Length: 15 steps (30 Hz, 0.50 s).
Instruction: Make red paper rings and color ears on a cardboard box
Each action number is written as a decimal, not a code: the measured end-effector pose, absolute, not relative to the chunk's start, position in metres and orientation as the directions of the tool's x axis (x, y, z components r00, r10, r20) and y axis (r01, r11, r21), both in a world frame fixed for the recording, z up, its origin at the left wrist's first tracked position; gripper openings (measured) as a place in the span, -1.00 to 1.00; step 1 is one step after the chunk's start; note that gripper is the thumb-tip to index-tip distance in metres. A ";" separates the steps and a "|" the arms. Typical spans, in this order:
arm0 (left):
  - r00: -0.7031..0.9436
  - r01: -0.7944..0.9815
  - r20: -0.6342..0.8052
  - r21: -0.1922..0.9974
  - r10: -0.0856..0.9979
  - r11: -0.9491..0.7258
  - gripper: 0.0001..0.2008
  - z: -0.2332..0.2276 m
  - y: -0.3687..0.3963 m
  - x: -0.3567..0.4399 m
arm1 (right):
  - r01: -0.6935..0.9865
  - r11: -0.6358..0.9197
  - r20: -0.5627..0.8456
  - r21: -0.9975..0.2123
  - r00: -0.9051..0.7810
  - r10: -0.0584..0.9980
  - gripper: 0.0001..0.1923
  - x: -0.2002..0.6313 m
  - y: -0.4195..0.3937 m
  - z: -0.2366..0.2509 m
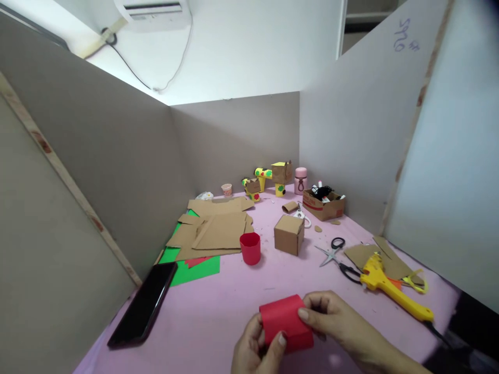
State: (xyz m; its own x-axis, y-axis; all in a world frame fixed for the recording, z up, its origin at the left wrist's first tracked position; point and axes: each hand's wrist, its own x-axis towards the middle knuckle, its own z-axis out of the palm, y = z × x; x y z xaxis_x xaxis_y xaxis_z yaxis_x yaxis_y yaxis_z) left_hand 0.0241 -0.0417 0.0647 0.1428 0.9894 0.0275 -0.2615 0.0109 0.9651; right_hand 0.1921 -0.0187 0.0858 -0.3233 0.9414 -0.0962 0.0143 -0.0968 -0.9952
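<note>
While both hands meet low in the head view, much of them falls outside it, so the lines below keep to what shows.

Red piece: a red paper box (286, 322), folded with a rounded top, held just above the near edge of the pink table (218, 311); its underside and inside are hidden.
Left hand: the left hand (253, 350) grips the box's left end, thumb pressed on the front face; the wrist and palm are cut off by the bottom edge.
Right hand: the right hand (337, 319) pinches the box's upper right corner with thumb and fingers; the forearm runs out at the lower right.
Near the hands: a black phone (143, 304) lies at the left, screen dark; a yellow glue gun (392, 288) lies at the right, its cord lost in the dark blurred corner.
Middle of the table: a red cup (250, 248), a small cardboard cube (289, 234), scissors (336, 255) and flat cardboard sheets (214, 231) over green paper (195, 267).
Far end: painted cardboard figures (268, 179) and an open carton (323, 203), whose contents are too small to make out.
</note>
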 end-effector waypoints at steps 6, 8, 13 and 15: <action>0.088 0.360 0.284 0.885 0.955 -0.296 -0.78 0.091 -0.040 0.004 | -0.004 -0.159 -0.148 -0.987 -0.340 0.929 -0.45 0.182 -0.014 0.063; 0.199 0.612 0.374 0.674 0.906 -0.413 -0.82 0.101 -0.038 0.000 | 0.020 -0.099 -0.101 -0.995 -0.278 0.955 -0.46 0.184 -0.011 0.063; 0.519 0.720 0.205 0.418 0.830 -0.553 -0.57 0.110 -0.026 -0.007 | 0.123 0.007 -0.020 -0.992 -0.220 0.975 -0.62 0.192 -0.009 0.078; 0.526 0.677 0.241 0.462 0.816 -0.573 -0.42 0.101 -0.024 -0.012 | 0.152 0.019 -0.020 -0.988 -0.251 0.968 -0.63 0.193 -0.009 0.082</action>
